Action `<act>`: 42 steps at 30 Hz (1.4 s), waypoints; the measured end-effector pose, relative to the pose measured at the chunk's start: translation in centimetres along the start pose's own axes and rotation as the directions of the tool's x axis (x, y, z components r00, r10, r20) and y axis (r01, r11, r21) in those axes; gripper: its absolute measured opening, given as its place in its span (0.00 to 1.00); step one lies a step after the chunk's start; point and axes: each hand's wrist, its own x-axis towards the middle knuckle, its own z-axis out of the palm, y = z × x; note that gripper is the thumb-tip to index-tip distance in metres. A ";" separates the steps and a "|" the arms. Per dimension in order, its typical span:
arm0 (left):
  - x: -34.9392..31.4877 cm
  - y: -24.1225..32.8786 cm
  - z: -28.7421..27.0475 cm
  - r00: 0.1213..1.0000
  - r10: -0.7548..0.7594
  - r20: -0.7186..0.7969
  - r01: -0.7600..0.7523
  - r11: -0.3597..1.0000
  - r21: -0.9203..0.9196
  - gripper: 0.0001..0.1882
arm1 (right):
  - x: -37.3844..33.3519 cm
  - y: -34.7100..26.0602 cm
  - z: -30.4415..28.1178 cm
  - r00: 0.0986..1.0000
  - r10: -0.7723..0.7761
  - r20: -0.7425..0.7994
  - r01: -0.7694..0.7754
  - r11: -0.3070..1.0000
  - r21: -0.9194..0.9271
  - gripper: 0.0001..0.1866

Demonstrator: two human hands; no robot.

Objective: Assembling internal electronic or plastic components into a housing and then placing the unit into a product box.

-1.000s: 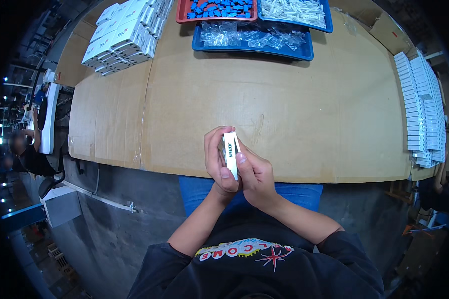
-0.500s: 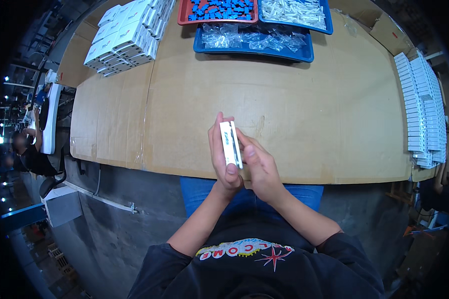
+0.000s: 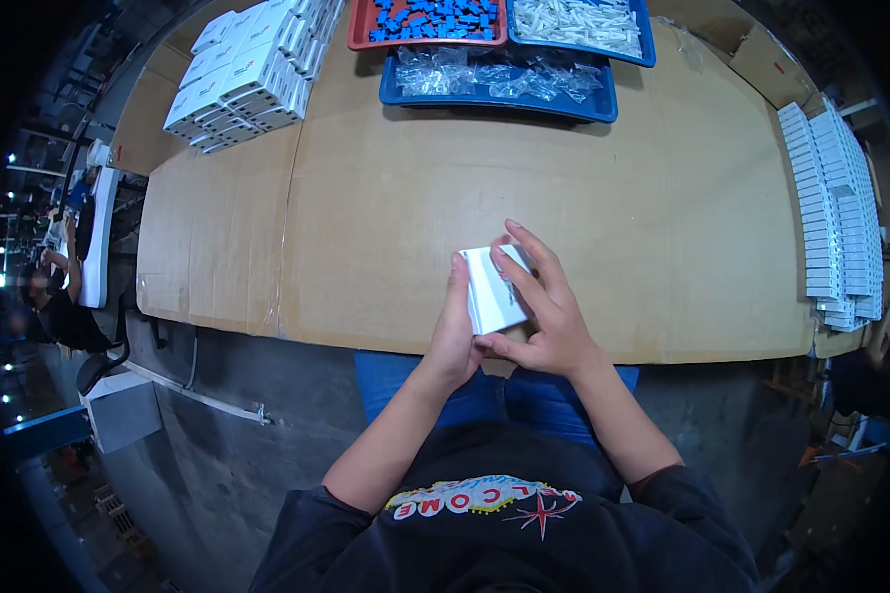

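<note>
While both hands clasp the small white rectangular cardboard box [image 3: 494, 290] above the brown desk's [image 3: 366, 198] near edge, left hand [image 3: 455, 331] fingers grip its left side, right hand [image 3: 546, 316] fingers lie across it.

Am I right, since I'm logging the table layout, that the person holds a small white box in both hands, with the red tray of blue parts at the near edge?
Not quite. Both hands, left hand and right hand, hold the white box, but the red tray sits at the far edge, as the head view shows.
</note>
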 end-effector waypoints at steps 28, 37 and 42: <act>0.0 -3.3 0.0 0.911 0.349 0.219 -0.412 0.757 0.508 0.41 | -0.1 0.9 2.0 0.940 0.237 -0.244 -0.102 0.881 0.462 0.52; 0.2 -1.6 -0.8 0.944 0.322 -0.070 -0.310 0.940 0.140 0.35 | -0.6 1.6 0.2 0.991 0.130 0.012 -0.125 0.925 0.358 0.33; 0.7 -1.6 -1.7 0.956 0.289 -0.043 -0.285 0.955 0.079 0.35 | -0.3 1.1 0.6 1.000 0.002 0.017 -0.005 0.990 0.139 0.29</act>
